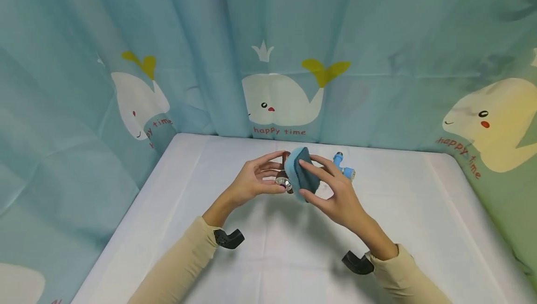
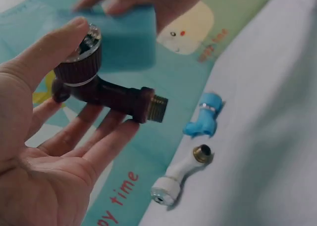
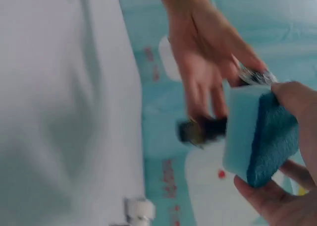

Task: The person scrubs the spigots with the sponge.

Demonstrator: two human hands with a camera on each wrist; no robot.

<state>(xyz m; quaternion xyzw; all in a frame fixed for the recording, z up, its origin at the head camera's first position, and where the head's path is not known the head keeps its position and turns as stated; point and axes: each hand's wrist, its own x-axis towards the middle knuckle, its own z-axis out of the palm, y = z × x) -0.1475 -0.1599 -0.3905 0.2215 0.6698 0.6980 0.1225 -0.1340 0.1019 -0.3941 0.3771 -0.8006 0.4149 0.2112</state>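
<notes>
Hands (image 1: pixel 253 179) (image 1: pixel 339 196) hold a sponge (image 1: pixel 308 178) and a tap (image 1: pixel 283 181) half-hidden behind it.

Your left hand (image 1: pixel 250 179) grips a brown tap (image 1: pixel 283 181), your right hand (image 1: pixel 340 193) a sponge (image 1: pixel 303 181); near the bench's (image 1: pixel 402 173) far edge, a blue tap (image 1: pixel 347 172).

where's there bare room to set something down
Bare table lies between the blue tap and the right edge, and between the left hand and the left edge. Crowded: the far middle, where the blue tap and a white tap lie close together near the right hand.
</notes>
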